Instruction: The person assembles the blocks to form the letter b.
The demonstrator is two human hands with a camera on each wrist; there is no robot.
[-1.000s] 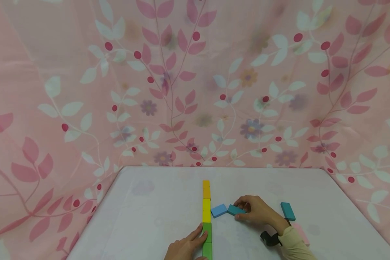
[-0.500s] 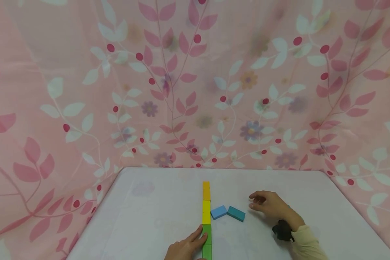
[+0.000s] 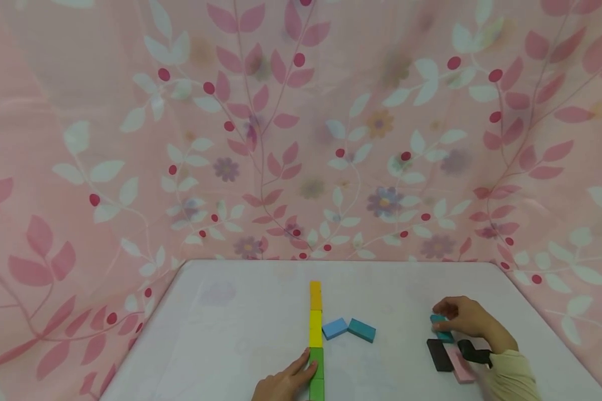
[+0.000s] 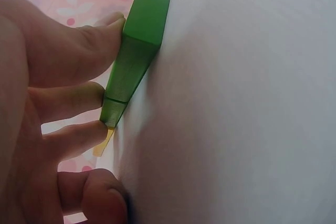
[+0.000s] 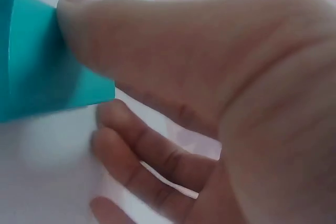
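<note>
In the head view my left hand (image 3: 281, 381) rests its fingertips on the green blocks (image 3: 316, 362) at the near end of a straight row. Beyond them in that row lie a yellow block (image 3: 315, 328) and an orange block (image 3: 315, 295). The left wrist view has thumb and fingers touching one side of the green block (image 4: 147, 17). At the right, my right hand (image 3: 469, 317) pinches a teal block (image 3: 442, 336); its thumb presses that block (image 5: 52, 61) in the right wrist view, while the index finger is mostly hidden.
A light blue block (image 3: 335, 328) and another teal block (image 3: 362, 330) lie angled off the row's right side. Below the right hand are a black block (image 3: 439, 355) and a pink block (image 3: 460, 365), side by side on the white table (image 3: 231, 334). A floral cloth (image 3: 281, 139) hangs behind.
The right hand has let go of the teal block beside the light blue one and moved right to the other teal block. The left hand stays on the green blocks.
</note>
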